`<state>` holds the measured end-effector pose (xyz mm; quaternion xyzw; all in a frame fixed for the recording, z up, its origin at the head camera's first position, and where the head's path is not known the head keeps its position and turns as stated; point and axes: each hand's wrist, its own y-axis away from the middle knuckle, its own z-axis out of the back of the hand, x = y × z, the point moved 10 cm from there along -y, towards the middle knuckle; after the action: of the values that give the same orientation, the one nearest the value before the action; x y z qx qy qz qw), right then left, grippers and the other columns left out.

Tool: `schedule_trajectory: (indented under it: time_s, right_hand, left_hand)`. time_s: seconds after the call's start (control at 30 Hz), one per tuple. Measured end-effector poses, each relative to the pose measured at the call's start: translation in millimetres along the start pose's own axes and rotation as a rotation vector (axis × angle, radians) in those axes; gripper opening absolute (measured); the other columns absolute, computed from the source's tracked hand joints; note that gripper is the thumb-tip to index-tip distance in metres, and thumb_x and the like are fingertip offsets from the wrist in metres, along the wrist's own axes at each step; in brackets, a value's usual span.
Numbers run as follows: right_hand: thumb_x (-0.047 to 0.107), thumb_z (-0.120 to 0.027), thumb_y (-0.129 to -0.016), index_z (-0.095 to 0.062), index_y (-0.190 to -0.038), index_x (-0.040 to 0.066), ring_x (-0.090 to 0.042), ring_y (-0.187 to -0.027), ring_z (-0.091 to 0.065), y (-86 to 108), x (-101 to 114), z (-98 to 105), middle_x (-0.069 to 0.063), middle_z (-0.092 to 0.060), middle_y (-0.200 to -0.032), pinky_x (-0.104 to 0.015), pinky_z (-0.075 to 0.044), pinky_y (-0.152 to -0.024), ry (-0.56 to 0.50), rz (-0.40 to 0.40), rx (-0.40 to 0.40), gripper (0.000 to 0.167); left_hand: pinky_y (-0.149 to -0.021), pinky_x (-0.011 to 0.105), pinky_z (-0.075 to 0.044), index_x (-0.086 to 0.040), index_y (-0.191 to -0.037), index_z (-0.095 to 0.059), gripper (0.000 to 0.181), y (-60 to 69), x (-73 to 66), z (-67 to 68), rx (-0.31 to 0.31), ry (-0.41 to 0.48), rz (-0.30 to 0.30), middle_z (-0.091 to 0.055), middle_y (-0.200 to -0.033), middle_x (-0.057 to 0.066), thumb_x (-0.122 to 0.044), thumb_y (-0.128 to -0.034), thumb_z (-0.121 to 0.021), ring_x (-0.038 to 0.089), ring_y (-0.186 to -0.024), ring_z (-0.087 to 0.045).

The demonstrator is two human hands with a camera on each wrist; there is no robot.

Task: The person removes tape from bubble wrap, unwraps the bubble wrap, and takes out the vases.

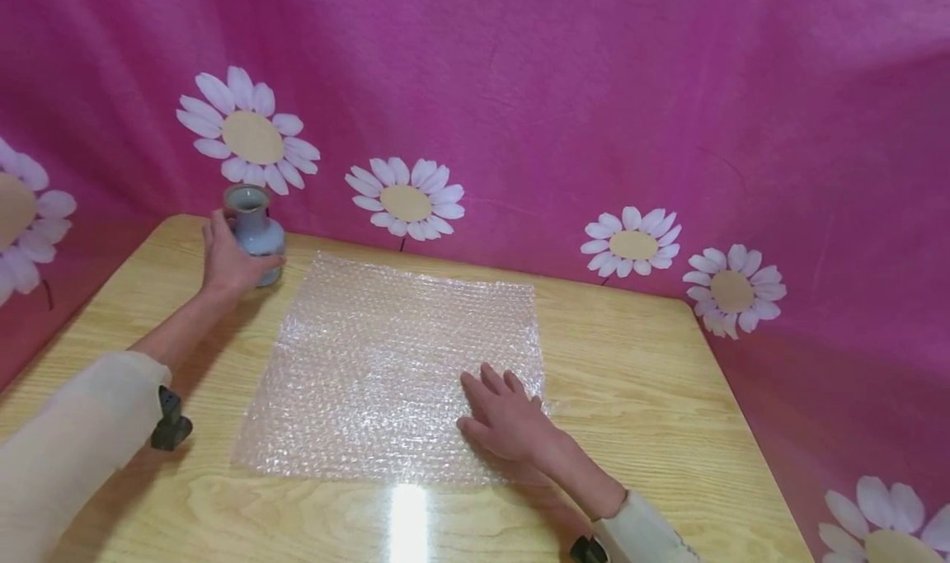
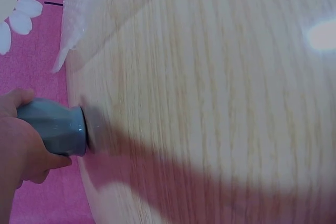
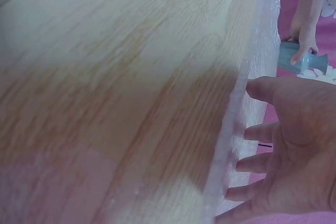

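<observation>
A blue-grey ceramic vase (image 1: 261, 237) with a flared brown rim stands upright near the table's back left corner. My left hand (image 1: 232, 258) grips it from the left side, thumb and fingers around its body; in the left wrist view the vase (image 2: 55, 127) shows its base close to the tabletop. A sheet of clear bubble wrap (image 1: 386, 365) lies flat across the middle of the table. Over its right part is my right hand (image 1: 508, 415), fingers spread and holding nothing. In the right wrist view that hand (image 3: 299, 150) has its fingertips at the sheet's edge.
The light wooden table (image 1: 631, 382) runs under everything, with a bright light reflection at its front. A pink cloth (image 1: 519, 118) printed with white daisies hangs behind and along both sides. Dark cameras are strapped at both wrists.
</observation>
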<state>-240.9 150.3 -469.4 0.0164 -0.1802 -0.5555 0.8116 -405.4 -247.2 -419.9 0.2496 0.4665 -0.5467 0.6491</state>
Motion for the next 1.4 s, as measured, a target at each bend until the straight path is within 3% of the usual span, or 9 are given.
schedule_trajectory:
  time_s: [0.57, 1.17, 1.4]
  right_hand:
    - [0.045, -0.054, -0.100, -0.032, -0.158, 0.018, -0.052, -0.142, -0.020, 0.6, 0, 3, -0.017, -0.021, -0.162, -0.081, -0.028, -0.097, 0.000, -0.005, -0.004, 0.067]
    - [0.045, -0.054, -0.100, -0.034, -0.157, 0.017, -0.051, -0.141, -0.023, 0.6, 1, 4, -0.017, -0.024, -0.162, -0.080, -0.031, -0.096, 0.017, -0.004, -0.003, 0.067]
    - [0.045, -0.056, -0.099, -0.035, -0.156, 0.017, -0.051, -0.140, -0.026, 0.8, 2, 5, -0.017, -0.026, -0.161, -0.079, -0.035, -0.093, 0.024, 0.003, -0.011, 0.067]
  left_hand:
    - [-0.116, 0.052, -0.026, 0.001, -0.148, -0.016, 0.095, -2.8, -4.1, 5.2, -0.027, 0.021, -0.033, -0.023, -0.149, 0.029, -0.003, -0.0780, -0.080, 0.043, -0.138, -0.029]
    - [-0.117, 0.056, -0.022, -0.002, -0.153, -0.007, 0.098, -6.2, 6.0, 2.8, 0.034, 0.025, 0.001, -0.018, -0.152, 0.029, -0.007, -0.0836, -0.076, 0.044, -0.141, -0.023]
    - [-0.117, 0.054, -0.023, 0.001, -0.151, -0.009, 0.098, -3.5, 5.6, 3.5, 0.026, 0.015, -0.015, -0.019, -0.150, 0.031, -0.004, -0.0818, -0.077, 0.045, -0.139, -0.025]
